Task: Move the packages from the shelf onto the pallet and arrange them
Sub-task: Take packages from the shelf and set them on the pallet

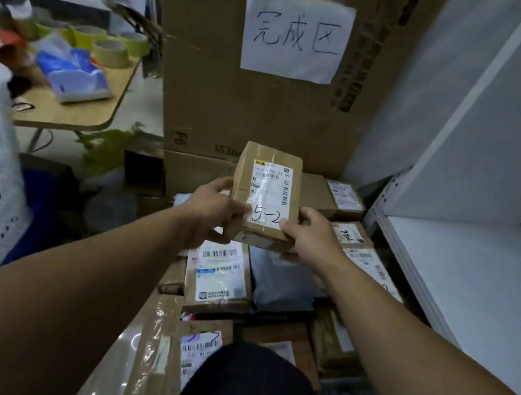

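Cardboard parcel point(264, 194): you are holding it in the air, above the stacked packages point(220, 276) and in front of the tall carton point(258, 117). It is touching nothing but your hands.
Left hand point(212, 211): you are gripping the parcel's left edge, with the fingers curling behind it and the thumb lying on the front face.
Right hand point(309, 236): you are clamping the lower right corner, with the thumb pressing on the shipping label point(270, 192).
Step in hand: by the look of it, you are carrying one package across from the white shelf point(478, 285) on your right, and you are not yet setting it down.
Next move: this is calling for a level spot, and the stack below is looking crowded. You are probably going to be laying the parcel flat, label up, squared with its neighbours. The grey mailer bag point(276, 282) is looking too soft to bear it.
Parcel's look: brown, flat and rectangular, with clear tape running down its length. The white label is showing barcodes and a handwritten "5-2", and the face is tilting towards you.
Pallet: the packages are hiding it, so you cannot tell where its edges are lying.
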